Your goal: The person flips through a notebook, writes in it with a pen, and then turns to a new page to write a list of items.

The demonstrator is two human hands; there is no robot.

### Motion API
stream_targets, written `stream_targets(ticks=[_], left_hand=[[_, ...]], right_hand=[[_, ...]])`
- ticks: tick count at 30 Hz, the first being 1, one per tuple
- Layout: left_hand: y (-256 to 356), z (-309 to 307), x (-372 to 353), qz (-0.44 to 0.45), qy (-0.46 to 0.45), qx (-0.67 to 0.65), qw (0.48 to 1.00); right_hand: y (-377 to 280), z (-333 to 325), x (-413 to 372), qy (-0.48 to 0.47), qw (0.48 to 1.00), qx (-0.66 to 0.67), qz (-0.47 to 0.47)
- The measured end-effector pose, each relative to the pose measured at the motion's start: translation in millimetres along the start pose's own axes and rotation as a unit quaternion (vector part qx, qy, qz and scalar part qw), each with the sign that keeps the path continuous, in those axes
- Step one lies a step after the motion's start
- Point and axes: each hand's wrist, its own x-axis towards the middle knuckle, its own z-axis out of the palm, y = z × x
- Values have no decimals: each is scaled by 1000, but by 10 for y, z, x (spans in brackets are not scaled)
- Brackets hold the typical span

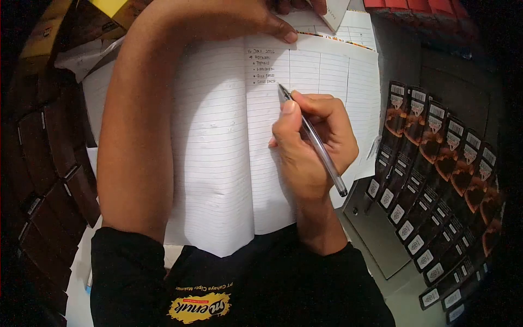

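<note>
An open lined notebook [212,141] lies in front of me, with a short handwritten list [262,66] at the top of its right page. My right hand [316,141] grips a clear-barrelled black pen [321,150] near the point. The pen tip touches the page by the last written line. My left arm curves round the notebook's left side and top. My left hand [280,24] rests at the top edge, thumb stretched out on the page. Its other fingers, partly cut off by the frame, are beside a white booklet or card [335,13].
Rows of dark printed packs [436,180] stand to the right. More dark packs [49,163] line the left side. Red packs [417,6] are at the top right, and a yellow box [46,41] at the top left. Other ruled paper [362,27] lies beyond the notebook.
</note>
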Motion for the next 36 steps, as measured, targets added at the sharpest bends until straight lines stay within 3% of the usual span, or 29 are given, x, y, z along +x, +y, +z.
stream_targets(ticks=[2, 4, 7, 9, 11, 13, 16, 18, 24, 31, 34, 36], left_hand=[[-6, -16, 0, -18, -17, -29, 999], [-20, 42, -34, 22, 12, 6, 1000], [3, -80, 0, -22, -33, -61, 997], [7, -22, -54, -7, -10, -33, 999], [-71, 47, -16, 12, 13, -4, 1000], [-238, 63, 118, -29, -1, -29, 999], [-98, -62, 41, -4, -35, -79, 996], [-57, -67, 27, -13, -33, -78, 996], [-198, 26, 76, 6, -21, -67, 998], [26, -64, 43, -44, -29, -20, 998], [-72, -24, 44, -16, -18, -85, 996], [-209, 53, 90, 0, -5, -54, 999]], right_hand=[[15, 19, 0, 21, 998, 49, -13], [-6, 25, 12, 38, 994, 100, -25], [-123, -16, 7, 1, 997, 78, -2], [-199, -24, -17, -60, 997, 34, 21], [-204, -13, -24, -65, 997, 28, 23], [-195, -3, -14, -69, 997, 23, 23], [-135, 26, 42, -63, 998, 16, 13], [-96, 32, 59, -64, 997, -11, -43], [-61, 51, 72, -55, 996, -30, -67], [-64, 43, 76, -61, 996, -32, -59], [-82, 54, 69, -58, 998, -29, -27], [-68, 66, 81, -53, 997, -25, -54]])
